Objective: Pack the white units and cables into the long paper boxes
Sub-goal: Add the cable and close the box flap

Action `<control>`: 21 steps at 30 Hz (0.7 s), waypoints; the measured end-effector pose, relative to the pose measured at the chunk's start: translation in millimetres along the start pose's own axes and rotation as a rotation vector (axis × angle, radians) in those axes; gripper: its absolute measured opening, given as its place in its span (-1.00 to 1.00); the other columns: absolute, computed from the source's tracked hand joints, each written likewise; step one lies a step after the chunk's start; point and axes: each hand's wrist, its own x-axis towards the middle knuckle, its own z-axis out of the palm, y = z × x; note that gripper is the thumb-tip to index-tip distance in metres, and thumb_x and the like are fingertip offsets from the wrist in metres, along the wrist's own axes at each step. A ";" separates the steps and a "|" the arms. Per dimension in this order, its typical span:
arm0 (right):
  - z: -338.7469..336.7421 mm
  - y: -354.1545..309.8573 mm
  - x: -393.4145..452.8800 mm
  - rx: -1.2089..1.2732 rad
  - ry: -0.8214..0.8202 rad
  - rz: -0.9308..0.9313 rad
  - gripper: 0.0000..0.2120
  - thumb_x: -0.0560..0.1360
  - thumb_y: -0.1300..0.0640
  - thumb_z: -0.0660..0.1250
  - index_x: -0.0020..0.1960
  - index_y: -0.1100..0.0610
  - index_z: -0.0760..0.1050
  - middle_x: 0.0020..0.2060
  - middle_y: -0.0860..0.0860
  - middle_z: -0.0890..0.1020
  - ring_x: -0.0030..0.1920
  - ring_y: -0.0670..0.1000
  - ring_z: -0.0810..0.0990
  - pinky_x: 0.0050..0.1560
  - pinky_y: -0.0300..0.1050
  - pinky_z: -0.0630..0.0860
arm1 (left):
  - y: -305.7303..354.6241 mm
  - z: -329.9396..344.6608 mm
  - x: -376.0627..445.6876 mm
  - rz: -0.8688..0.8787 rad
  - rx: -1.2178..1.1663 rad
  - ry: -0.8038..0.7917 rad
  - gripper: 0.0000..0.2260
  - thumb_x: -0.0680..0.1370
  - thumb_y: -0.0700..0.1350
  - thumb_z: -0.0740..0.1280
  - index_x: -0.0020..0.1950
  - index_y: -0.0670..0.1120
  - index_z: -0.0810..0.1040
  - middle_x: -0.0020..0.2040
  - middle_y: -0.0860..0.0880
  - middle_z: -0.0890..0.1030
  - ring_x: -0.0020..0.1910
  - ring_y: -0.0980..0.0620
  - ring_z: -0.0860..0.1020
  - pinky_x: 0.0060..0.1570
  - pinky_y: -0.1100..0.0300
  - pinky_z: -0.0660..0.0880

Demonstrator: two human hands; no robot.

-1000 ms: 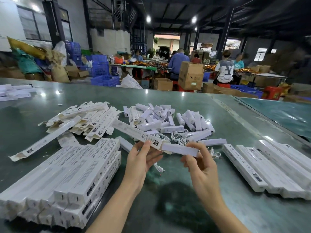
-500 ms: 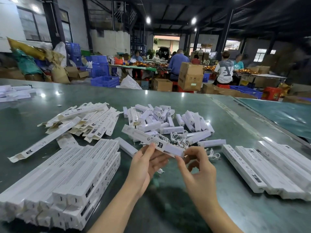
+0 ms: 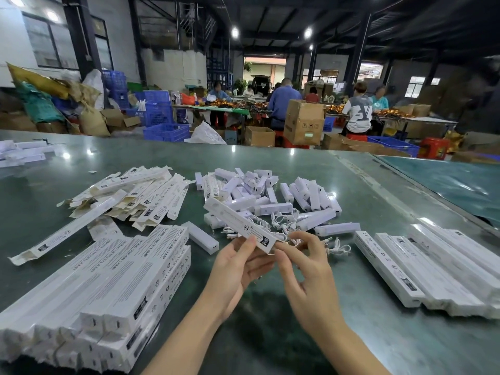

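Note:
My left hand [image 3: 238,266] grips the near end of a long white paper box [image 3: 238,224] that slants up and away to the left. My right hand [image 3: 305,262] has its fingertips at the box's near opening, thumb and forefinger touching the end flap. No unit sticks out of the box. A heap of short white units [image 3: 270,193] lies behind it, with a tangle of white cables [image 3: 286,223] in front of the heap. One loose unit [image 3: 203,236] lies left of my left hand.
Stacked closed boxes [image 3: 113,288] fill the near left. Flat unfolded boxes [image 3: 130,196] lie behind them. More closed boxes [image 3: 433,266] lie in a row at the right. The green table [image 3: 270,334] ends at the back; people work beyond it.
The white unit that stuck out of the box's near end has slid fully inside. My right hand moved left to the box's end, and the box shifted slightly toward me.

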 end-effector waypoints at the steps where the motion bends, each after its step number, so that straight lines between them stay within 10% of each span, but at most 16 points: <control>1: 0.6 -0.2 -0.6 -0.028 -0.040 -0.003 -0.69 0.54 -0.17 0.15 0.09 -0.12 0.62 0.19 -0.13 0.41 0.18 -0.18 0.39 0.08 -0.54 0.28 | -0.9 0.6 -0.4 -0.005 0.005 -0.012 -0.77 0.64 -0.16 0.19 0.22 -0.23 0.50 -0.01 -0.21 0.70 -0.11 -0.07 0.70 -0.15 0.15 0.63; 14: 1.2 7.4 -0.4 -0.154 -0.205 -0.030 -0.57 0.53 -0.28 0.07 0.04 -0.08 0.61 0.37 -0.21 0.25 0.34 -0.38 0.01 0.21 -0.38 0.19 | -6.1 -5.0 2.1 -0.072 0.056 -0.077 -0.66 0.49 -0.05 0.32 0.20 -0.18 0.53 0.01 -0.19 0.70 -0.13 -0.07 0.70 -0.15 0.15 0.62; 17: -0.3 4.7 0.9 -0.137 -0.212 -0.091 -0.72 0.56 -0.14 0.16 0.06 -0.12 0.62 0.36 -0.20 0.29 0.35 -0.32 0.08 0.25 -0.50 0.09 | -3.9 -5.1 2.0 -0.075 0.015 -0.051 -0.61 0.50 -0.05 0.32 0.26 -0.24 0.52 0.06 -0.21 0.68 -0.15 -0.02 0.68 -0.17 0.18 0.60; 21: 0.5 0.5 -0.6 -0.288 -0.279 -0.175 -0.67 0.57 -0.19 0.10 0.14 -0.09 0.54 0.47 -0.06 0.22 0.43 -0.03 0.12 0.42 -0.15 0.13 | -2.1 -6.5 3.0 -0.076 -0.048 -0.026 -0.54 0.53 -0.05 0.28 0.33 -0.30 0.48 0.15 -0.28 0.64 -0.08 -0.04 0.66 -0.06 0.13 0.57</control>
